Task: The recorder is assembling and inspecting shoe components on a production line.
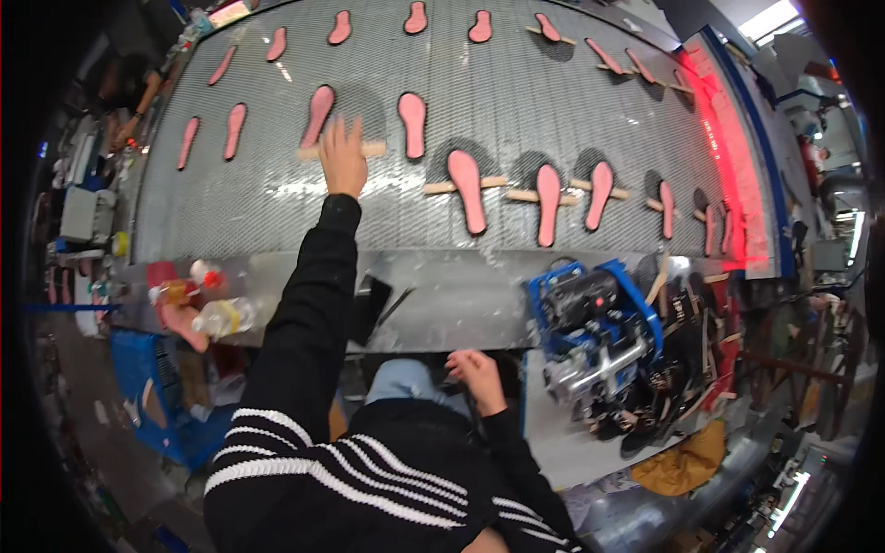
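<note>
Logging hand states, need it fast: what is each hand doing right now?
Left hand: open, fingers spread, resting on the wooden stick under a pink insole.
Right hand: loosely curled near the lap; holding anything cannot be told.

A wide metal mesh conveyor [516, 101] curves across the upper part of the scene, edged by a steel ledge [461, 295]. Red light [728, 129] glows along its right end. A blue crate [152, 387] stands on the floor at left; white ceiling lights [770, 18] shine at the upper right.

Mesh conveyor belt [516, 83] with pink insoles [467, 189]
</note>
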Tool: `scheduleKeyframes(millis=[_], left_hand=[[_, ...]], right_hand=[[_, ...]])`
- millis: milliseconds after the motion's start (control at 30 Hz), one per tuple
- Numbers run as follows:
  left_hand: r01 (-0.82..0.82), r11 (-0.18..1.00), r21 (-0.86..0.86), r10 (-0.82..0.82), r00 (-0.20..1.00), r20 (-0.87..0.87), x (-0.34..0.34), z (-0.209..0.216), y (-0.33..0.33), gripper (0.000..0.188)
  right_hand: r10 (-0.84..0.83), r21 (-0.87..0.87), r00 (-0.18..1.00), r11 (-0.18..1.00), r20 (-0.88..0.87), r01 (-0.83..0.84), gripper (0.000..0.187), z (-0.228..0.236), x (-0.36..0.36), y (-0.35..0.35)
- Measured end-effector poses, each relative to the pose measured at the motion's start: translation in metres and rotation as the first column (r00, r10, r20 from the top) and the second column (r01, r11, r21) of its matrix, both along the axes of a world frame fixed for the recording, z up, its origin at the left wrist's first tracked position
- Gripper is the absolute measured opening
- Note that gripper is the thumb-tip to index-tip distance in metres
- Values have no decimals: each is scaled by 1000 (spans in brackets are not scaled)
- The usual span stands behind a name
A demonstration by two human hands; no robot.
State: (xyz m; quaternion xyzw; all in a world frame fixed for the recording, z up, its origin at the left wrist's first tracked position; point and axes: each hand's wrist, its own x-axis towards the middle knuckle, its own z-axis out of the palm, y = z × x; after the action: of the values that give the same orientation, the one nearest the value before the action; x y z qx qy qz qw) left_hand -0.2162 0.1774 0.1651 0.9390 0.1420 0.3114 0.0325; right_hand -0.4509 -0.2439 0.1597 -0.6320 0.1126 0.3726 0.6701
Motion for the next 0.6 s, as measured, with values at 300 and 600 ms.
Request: scheduleKeyframes(millis=[300,600], left_hand=[[81,942,-326,-146,973,-180,90,-94,-90,70],[-149,987,-66,114,921,-372,181,-141,-82,86]], right_hand=[[-69,-163,992,985,-105,51,21,5,11,18],[-135,-287,987,952,-92,103,24,-7,-5,17]])
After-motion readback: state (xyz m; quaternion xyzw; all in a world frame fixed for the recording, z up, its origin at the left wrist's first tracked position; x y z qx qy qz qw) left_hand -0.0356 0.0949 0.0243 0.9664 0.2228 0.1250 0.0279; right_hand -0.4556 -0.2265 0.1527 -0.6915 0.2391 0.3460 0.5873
